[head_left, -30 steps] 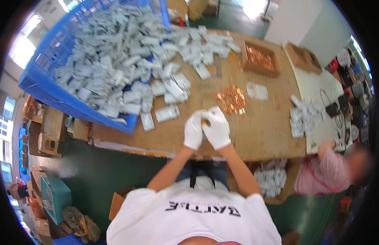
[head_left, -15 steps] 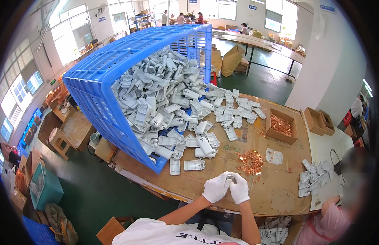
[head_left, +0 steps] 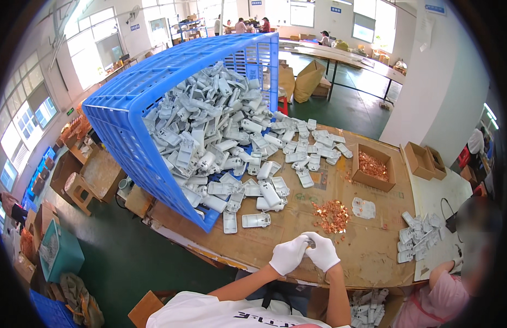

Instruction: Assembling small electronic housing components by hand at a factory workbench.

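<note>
the white-gloved left hand [head_left: 286,257] and right hand [head_left: 323,252] met over the worktop [head_left: 368,265], fingers curled around a small, mostly hidden piece [head_left: 309,245]; whether they clamped it could not be told. copper bits [head_left: 332,215] lay beyond, pale casings [head_left: 256,220] farther left.

green floor [head_left: 119,254] | white pillar [head_left: 450,82] right | bright windows [head_left: 81,48] left, rear | long far table [head_left: 335,54]

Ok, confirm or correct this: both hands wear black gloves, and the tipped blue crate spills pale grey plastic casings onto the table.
Wrong colour: the head view shows the left hand and right hand wearing white gloves, not black. The rest holds: the tipped blue crate spills pale grey plastic casings onto the table.
</note>
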Motion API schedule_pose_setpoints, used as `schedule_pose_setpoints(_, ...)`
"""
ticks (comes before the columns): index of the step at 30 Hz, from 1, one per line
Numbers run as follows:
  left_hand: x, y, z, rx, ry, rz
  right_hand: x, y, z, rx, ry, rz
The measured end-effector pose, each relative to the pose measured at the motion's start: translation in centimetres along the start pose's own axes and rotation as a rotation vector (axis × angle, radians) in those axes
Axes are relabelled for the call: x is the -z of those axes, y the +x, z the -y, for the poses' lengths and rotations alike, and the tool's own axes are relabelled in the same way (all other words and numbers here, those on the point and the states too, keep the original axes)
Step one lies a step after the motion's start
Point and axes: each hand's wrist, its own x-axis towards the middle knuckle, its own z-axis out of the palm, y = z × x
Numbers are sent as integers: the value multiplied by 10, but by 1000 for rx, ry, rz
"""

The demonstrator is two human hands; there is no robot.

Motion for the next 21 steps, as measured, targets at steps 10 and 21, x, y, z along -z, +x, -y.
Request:
schedule_pose_setpoints(10, 4, -12, 15, 191, -102, -53, -67, -7, -31, -25, 171, -403)
schedule_pose_setpoints(21, 20, 16, 30, 251, -194, 307, -47, 4, -15, 9, -241, -269)
